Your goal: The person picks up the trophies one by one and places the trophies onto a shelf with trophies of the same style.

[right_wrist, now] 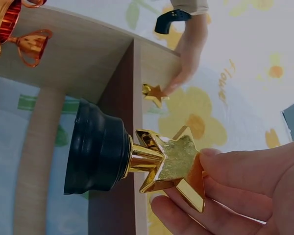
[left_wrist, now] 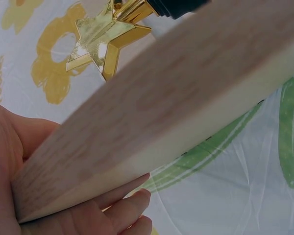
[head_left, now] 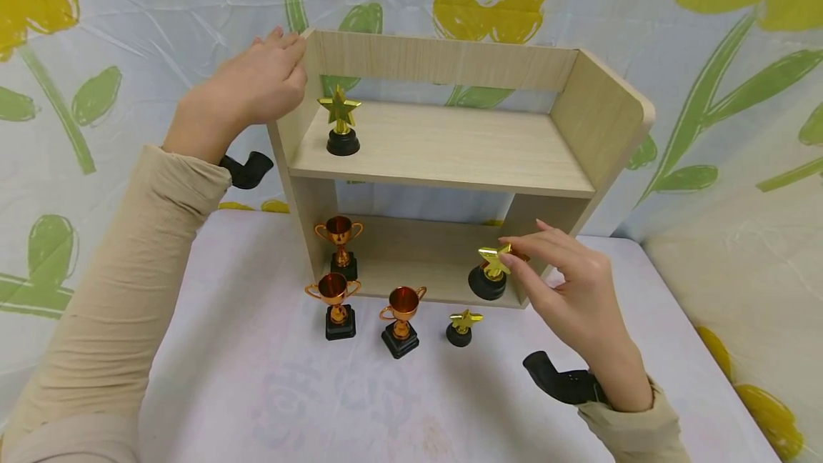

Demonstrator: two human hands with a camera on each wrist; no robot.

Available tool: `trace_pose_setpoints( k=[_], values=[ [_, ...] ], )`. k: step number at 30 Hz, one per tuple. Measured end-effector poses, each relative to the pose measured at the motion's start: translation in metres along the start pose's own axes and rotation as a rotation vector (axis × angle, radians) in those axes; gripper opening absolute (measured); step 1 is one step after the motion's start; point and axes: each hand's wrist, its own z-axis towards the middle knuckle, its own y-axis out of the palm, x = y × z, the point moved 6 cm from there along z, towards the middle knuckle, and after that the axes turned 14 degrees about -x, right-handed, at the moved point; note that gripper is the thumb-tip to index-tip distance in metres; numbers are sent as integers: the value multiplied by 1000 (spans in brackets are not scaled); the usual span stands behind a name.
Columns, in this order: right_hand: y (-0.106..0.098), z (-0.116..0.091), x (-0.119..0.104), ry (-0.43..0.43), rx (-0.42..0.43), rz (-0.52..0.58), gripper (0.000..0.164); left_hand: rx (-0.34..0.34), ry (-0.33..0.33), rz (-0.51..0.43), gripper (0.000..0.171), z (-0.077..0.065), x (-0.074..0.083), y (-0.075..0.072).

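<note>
My left hand (head_left: pixel 251 81) holds the top of the left side panel of a pale wooden two-tier shelf (head_left: pixel 444 141). In the left wrist view its thumb and fingers lie on opposite faces of the panel (left_wrist: pixel 152 112). My right hand (head_left: pixel 575 291) pinches a gold star trophy (right_wrist: pixel 179 159) by its star, its black base tilted, before the lower tier's right end. Another star trophy (head_left: pixel 341 123) stands upright on the upper tier at left. A smaller star trophy (head_left: pixel 460 329) stands on the table, near the right hand.
A copper cup trophy (head_left: pixel 341 234) stands at the lower tier's left end. Two more cup trophies, one at left (head_left: pixel 334 295) and one nearer the middle (head_left: pixel 402 309), stand on the white-covered table (head_left: pixel 270 406) before the shelf. A flower-patterned cloth (head_left: pixel 148 20) hangs behind.
</note>
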Motion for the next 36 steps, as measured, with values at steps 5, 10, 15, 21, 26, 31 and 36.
trace_pose_setpoints(
  k=[5,10,15,21,26,31,36],
  values=[
    [-1,3,-3,-25,33,-10,27,2,5,-1,60,0,0,0],
    [-1,5,-4,-31,32,-19,27,13,13,-2,60,0,0,0],
    [-2,8,-6,-32,27,-22,27,16,11,-2,60,0,0,-1],
    [-3,9,-7,-35,24,-15,26,13,10,-1,60,1,-1,0],
    [-4,12,-8,-36,15,-11,25,17,12,-1,60,1,-1,0],
    [-4,15,-9,-38,14,-8,26,14,11,-4,60,1,-1,0],
    [-6,18,-11,-45,14,-13,26,10,11,-8,60,1,-1,0]
  ],
)
